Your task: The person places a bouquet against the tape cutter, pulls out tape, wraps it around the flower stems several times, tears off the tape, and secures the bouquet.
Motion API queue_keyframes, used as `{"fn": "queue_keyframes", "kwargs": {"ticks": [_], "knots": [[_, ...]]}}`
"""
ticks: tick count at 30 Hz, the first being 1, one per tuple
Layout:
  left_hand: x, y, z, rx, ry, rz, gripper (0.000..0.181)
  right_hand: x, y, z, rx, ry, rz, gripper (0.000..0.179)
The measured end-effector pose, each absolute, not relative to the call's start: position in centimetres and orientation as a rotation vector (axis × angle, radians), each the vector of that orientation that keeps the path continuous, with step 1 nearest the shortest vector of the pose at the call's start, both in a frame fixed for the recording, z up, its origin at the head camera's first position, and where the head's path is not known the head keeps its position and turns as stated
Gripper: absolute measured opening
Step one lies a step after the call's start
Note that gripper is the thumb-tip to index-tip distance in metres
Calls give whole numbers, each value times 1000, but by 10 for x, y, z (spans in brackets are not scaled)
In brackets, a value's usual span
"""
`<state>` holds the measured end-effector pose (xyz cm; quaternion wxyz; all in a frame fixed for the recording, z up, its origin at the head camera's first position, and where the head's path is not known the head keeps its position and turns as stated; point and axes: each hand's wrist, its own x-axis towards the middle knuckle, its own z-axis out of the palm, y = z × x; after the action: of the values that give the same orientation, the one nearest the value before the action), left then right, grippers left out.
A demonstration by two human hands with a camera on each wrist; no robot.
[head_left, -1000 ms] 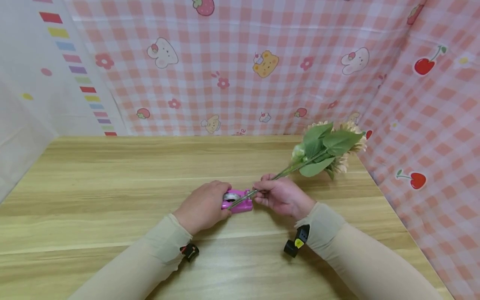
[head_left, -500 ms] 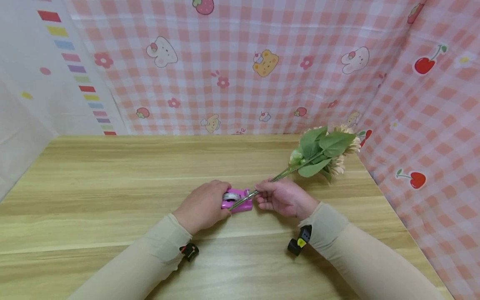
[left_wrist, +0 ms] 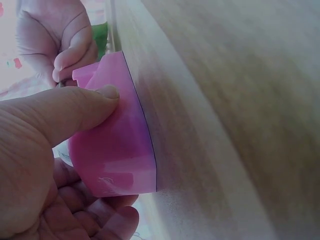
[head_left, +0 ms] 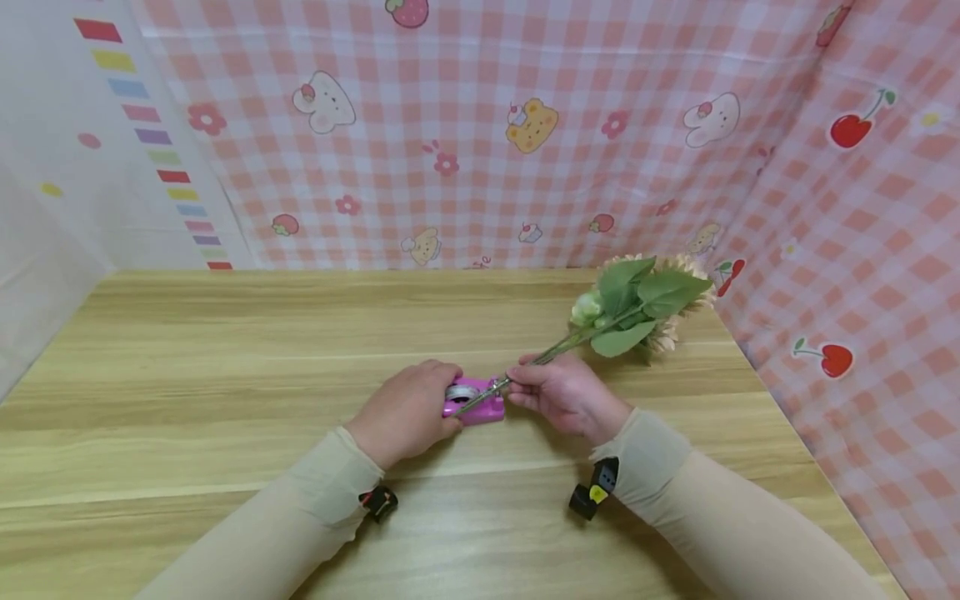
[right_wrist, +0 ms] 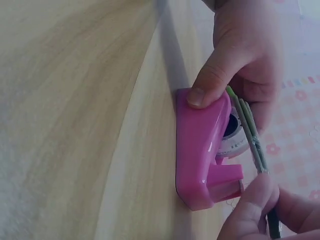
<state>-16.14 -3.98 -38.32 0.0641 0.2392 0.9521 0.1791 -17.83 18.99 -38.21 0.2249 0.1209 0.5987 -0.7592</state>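
A pink tape dispenser [head_left: 491, 412] sits on the wooden table in the middle of the head view. My left hand [head_left: 408, 414] grips its left end, thumb on the near side and fingers at the far side. A roll of clear tape [right_wrist: 236, 143] is inside it. With thumb and fingertips, my right hand [head_left: 570, 396] pinches the thin green stems [right_wrist: 252, 135] of a bunch of artificial flowers [head_left: 645, 304], just right of the dispenser. The stems slant across above the tape roll, their lower ends by my left hand. Pale petals and broad green leaves point to the back right.
The wooden table [head_left: 225, 367] reaches back to a pink checked cloth [head_left: 465, 100] hung behind it. A similar cloth [head_left: 870, 275] hangs along the right edge, close to the flower heads. White cloth [head_left: 52, 250] hangs on the left.
The flower heads have moved slightly left and lower. My right hand shifted a little right and then back left, still pinching the stems. My left hand and the tape dispenser have stayed put.
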Motion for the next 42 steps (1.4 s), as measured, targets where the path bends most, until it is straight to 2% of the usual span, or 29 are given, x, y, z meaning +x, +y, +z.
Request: {"fn": "queue_keyframes", "kwargs": {"ticks": [3,10,14,25,42], "knots": [[-162,-40,-383,727,2876,544,67,-178,189,-380,309,1645,-2091,8],[-161,-41,-384,724,2872,547,67,-182,191,-377,218,1554,-2046,26],[-162,-42,-385,726,2875,555,66,-183,188,-375,167,1487,-2046,30],[-162,-43,-385,748,2877,572,67,-183,177,-377,311,1524,-2109,30],[-162,-41,-385,739,2876,566,68,-184,187,-373,276,1721,-1921,21]]}}
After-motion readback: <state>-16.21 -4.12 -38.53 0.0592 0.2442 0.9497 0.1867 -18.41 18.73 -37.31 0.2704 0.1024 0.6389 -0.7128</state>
